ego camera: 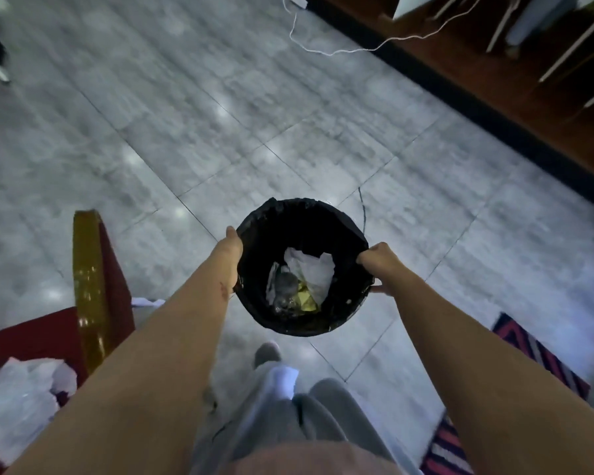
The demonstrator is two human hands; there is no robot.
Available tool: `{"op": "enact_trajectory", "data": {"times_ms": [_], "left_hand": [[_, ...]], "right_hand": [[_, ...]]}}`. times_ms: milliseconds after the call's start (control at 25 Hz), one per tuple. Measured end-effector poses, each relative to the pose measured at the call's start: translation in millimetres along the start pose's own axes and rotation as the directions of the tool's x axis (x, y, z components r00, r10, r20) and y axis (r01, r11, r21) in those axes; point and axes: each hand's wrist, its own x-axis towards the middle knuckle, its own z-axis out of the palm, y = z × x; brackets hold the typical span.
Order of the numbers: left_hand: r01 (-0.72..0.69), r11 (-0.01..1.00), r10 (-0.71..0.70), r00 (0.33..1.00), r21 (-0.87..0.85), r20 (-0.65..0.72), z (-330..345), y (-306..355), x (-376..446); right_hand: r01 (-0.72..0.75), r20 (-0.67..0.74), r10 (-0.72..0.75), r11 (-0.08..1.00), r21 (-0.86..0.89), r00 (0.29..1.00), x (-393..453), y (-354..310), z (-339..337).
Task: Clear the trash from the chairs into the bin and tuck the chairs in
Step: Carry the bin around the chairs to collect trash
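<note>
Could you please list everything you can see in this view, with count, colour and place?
bin: one, black-lined, centre, held over the floor
trash in bin: several pieces, white and yellow, at its bottom
chair: one, red with gold frame, lower left
trash on chair: a pile, white, on the seat
cable: one, white, top of floor
rug: one, red-striped, lower right
left hand: against the bin's left rim
right hand: fingers curled over the right rim

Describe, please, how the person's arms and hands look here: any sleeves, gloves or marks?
Both forearms are bare, with no sleeves, gloves, watch or rings visible. The left hand has a small reddish mark on the forearm near its wrist. The right hand shows no markings.
</note>
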Motion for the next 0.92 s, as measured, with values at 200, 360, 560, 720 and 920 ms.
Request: {"op": "enact_trajectory", "data": {"times_ms": [200, 360, 560, 720, 920], "left_hand": [[0.043, 0.996, -0.047, 0.998, -0.082, -0.046, -20.9, 83.5, 36.6], [0.064, 0.974, -0.085, 0.992, -0.216, -0.092, -50.3, 148.3, 71.7], [0.024, 0.924, -0.096, 0.981, -0.382, -0.171, -91.2, 211.3, 107.8], [0.003, 0.863, -0.126, 0.97, -0.505, -0.209, -134.0, 237.7, 132.2], [-0.015, 0.782, -0.18, 0.952, -0.623, -0.248, -219.3, 255.3, 174.7]], "right_hand": [[0.03, 0.05, -0.027, 0.998, -0.062, 0.998, 63.0, -104.0, 17.0], [0.101, 0.158, -0.075, 0.981, -0.165, 0.985, 133.8, -206.7, 52.9], [0.215, 0.325, -0.13, 0.947, -0.24, 0.937, 191.5, -323.3, 109.2], [0.312, 0.422, -0.16, 0.894, -0.32, 0.892, 216.5, -395.5, 165.7], [0.42, 0.55, -0.144, 0.805, -0.419, 0.823, 227.3, -481.7, 275.2]]}}
